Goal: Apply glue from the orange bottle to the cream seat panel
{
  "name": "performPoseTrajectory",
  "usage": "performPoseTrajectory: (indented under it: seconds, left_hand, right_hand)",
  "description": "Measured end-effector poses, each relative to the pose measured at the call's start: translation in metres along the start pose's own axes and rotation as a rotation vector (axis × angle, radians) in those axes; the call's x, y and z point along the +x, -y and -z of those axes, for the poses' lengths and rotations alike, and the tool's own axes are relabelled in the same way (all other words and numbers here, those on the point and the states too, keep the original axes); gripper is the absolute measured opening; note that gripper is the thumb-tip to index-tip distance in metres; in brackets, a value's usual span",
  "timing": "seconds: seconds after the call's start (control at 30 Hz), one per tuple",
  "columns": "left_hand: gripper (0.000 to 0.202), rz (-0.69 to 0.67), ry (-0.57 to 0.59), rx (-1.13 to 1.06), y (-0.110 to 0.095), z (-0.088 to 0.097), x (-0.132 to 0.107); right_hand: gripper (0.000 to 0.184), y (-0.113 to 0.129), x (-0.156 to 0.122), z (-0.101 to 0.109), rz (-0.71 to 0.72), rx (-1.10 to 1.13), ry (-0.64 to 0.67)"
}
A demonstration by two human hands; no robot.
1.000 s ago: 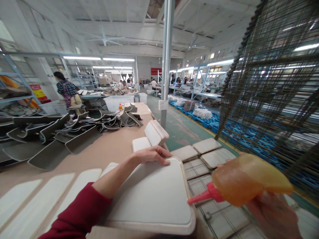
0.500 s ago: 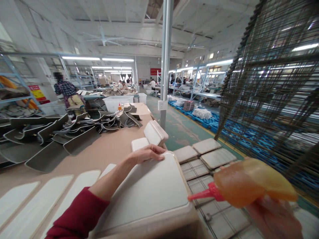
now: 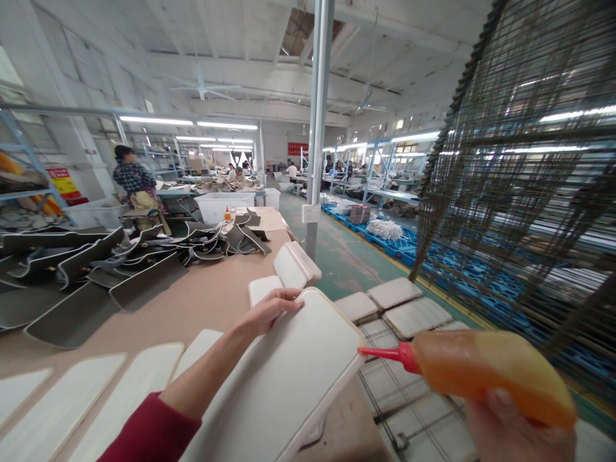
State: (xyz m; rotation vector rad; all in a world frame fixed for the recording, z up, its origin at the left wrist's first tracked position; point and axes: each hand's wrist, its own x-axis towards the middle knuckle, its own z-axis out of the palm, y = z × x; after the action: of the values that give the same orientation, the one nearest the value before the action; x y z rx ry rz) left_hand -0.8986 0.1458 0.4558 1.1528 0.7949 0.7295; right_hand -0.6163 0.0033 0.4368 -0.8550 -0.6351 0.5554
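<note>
My left hand (image 3: 275, 310) is closed on the far left corner of a white panel with rounded corners (image 3: 293, 369), which it holds tilted above the table edge. In my right hand (image 3: 522, 423) is a squeeze bottle of amber liquid (image 3: 481, 369), lying nearly level, its fingers partly hidden behind it. The bottle's red nozzle (image 3: 385, 353) points left, and its tip meets the panel's right corner. Several similar pale panels (image 3: 139, 385) lie in a row on the table under my left forearm.
Grey curved pieces with white edges (image 3: 144, 276) are heaped on the brown tabletop (image 3: 226, 282). White panels (image 3: 293, 266) lean beyond my left hand. Stacked panels (image 3: 418, 314) and a wire rack (image 3: 520, 160) stand right. A post (image 3: 315, 128) rises ahead; a co-worker (image 3: 135, 183) stands back left.
The panel has been raised and tilted, so the tabletop edge now shows beneath it. The bottle has become more level, and its nozzle tip has moved up slightly with the panel's corner.
</note>
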Motion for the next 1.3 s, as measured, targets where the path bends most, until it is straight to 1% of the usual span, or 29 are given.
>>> performPoseTrajectory:
  seconds: [0.07, 0.17, 0.37, 0.53, 0.8, 0.93, 1.03, 1.17, 1.3]
  left_hand:
    - [0.046, -0.005, -0.026, -0.029, 0.002, 0.000, 0.001]
    - [0.051, -0.007, -0.062, -0.069, 0.005, 0.002, 0.002]
    - [0.047, -0.035, -0.109, -0.119, 0.006, 0.007, 0.002]
    - [0.046, -0.025, -0.169, -0.159, 0.006, 0.010, 0.001]
    - [0.041, 0.008, -0.178, -0.224, 0.013, 0.022, -0.001]
    - [0.036, 0.039, -0.193, -0.231, 0.019, 0.027, -0.002]
    - [0.031, 0.072, -0.231, -0.243, 0.025, 0.029, -0.003]
    - [0.023, 0.123, -0.267, -0.285, 0.036, 0.032, -0.006]
    - [0.015, 0.152, -0.270, -0.315, 0.047, 0.035, -0.008]
  right_hand:
    - [0.049, -0.004, 0.002, -0.003, 0.010, 0.045, -0.019]
    - [0.050, -0.009, 0.006, -0.005, 0.018, 0.060, -0.010]
    - [0.054, -0.014, 0.017, -0.015, 0.027, 0.093, 0.030]
    - [0.051, -0.015, 0.026, -0.027, 0.014, 0.074, 0.062]
    - [0.045, -0.020, 0.030, -0.036, -0.023, 0.094, 0.156]
    - [0.045, -0.023, 0.028, -0.038, -0.046, 0.086, 0.166]
    - [0.047, -0.024, 0.025, -0.037, -0.073, 0.056, 0.173]
    - [0.053, -0.026, 0.019, -0.032, -0.167, 0.021, 0.157]
    - [0.050, -0.029, 0.011, -0.030, -0.231, 0.039, 0.175]
